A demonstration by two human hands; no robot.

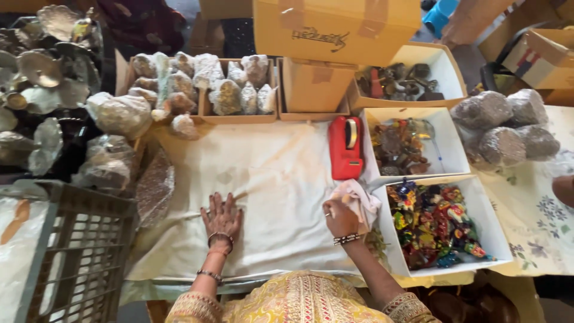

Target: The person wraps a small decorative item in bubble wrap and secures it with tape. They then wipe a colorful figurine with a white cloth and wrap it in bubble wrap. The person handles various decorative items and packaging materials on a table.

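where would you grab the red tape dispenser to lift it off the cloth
Probably around the narrow middle of the red tape dispenser, coming from above with fingers on its long left and right sides. It lies flat and lengthwise on the white cloth. The white box crowds its right side, so the left is freer.

crumpled white rag [359,200] bunched on the cream sheet [269,179], beside the white box [382,239]

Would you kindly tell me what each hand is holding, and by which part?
The right hand grips a crumpled white cloth at its near left edge. The left hand lies flat on the cream table sheet, holding nothing.
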